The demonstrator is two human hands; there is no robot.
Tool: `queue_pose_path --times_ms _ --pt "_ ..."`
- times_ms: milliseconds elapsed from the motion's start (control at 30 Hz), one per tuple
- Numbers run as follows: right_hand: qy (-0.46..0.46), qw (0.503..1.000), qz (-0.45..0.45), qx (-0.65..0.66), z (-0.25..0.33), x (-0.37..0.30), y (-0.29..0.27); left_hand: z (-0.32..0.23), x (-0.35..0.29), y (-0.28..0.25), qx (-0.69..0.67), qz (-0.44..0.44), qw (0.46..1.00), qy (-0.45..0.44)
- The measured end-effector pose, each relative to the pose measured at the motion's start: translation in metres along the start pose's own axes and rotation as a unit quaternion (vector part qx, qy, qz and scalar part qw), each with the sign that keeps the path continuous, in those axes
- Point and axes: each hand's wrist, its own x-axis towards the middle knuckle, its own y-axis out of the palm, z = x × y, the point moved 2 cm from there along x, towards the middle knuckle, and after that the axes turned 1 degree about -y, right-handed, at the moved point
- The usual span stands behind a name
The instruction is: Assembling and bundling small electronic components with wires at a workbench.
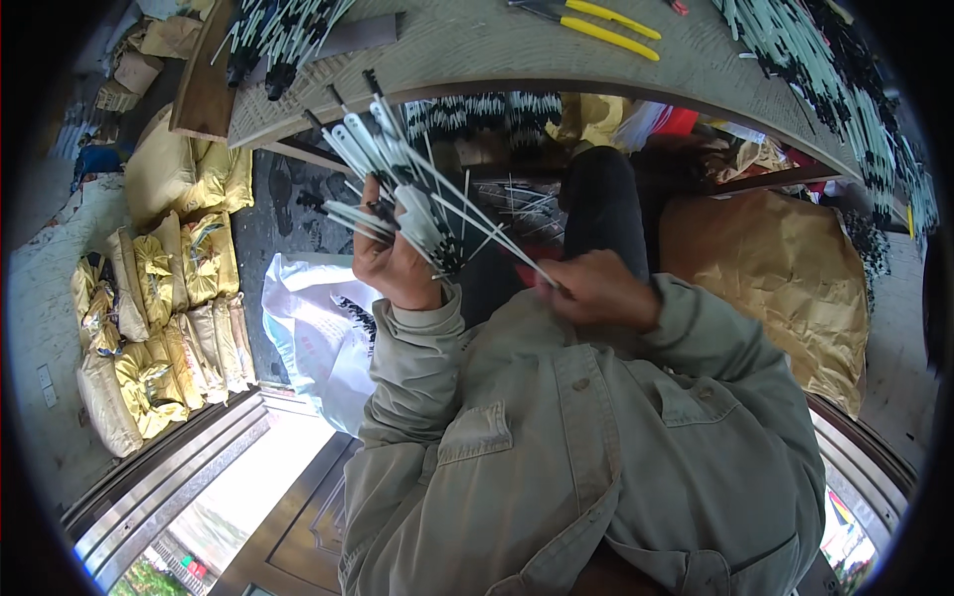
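Observation:
My left hand (396, 260) is wrapped round a fanned bundle of white plastic strips with black ends (425, 221), held up below the table's front edge. Several strips stick out past my fingers toward the upper left. Closed in a pinch, my right hand (601, 290) grips the end of thin white strips (494, 236) that slant from the bundle down to the right. Their far ends lie among the strips in my left hand. What exactly the pieces are cannot be told.
On the table (477, 52) lie yellow-handled pliers (601, 28), with piles of similar strips (283, 40) at left and strips (810, 70) at right. Stacked yellow packages (164, 348) stand left, a white bag (308, 323) beside me. A large brown paper sack (770, 278) sits right.

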Motion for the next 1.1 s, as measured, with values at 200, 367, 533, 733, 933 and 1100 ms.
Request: queue_pose_path --times_ms 200,367,533,733,933,1100 --pt "-0.021 0.991 -0.075 -0.109 -0.025 0.004 0.013 0.012 0.0 -0.016 -0.014 0.099 0.993 0.065" --pt "-0.109 0.989 -0.012 -0.1 -0.006 0.06 0.074 0.018 -0.002 -0.049 -0.156 0.144 0.961 -0.179" --pt "-0.101 0.969 0.225 0.02 0.001 0.053 -0.025 0.017 0.008 -0.063 -0.338 0.116 0.908 -0.218" --pt "-0.014 0.973 -0.224 -0.045 -0.04 0.1 -0.224 0.034 0.003 -0.051 -0.176 0.301 0.848 -0.399" --pt "0.088 0.848 -0.481 -0.204 -0.167 0.186 -0.341 0.048 0.004 -0.036 -0.243 0.372 0.79 -0.423" --pt "0.238 0.756 -0.529 -0.304 -0.174 0.227 -0.35 0.056 0.016 -0.038 -0.349 0.411 0.732 -0.417"
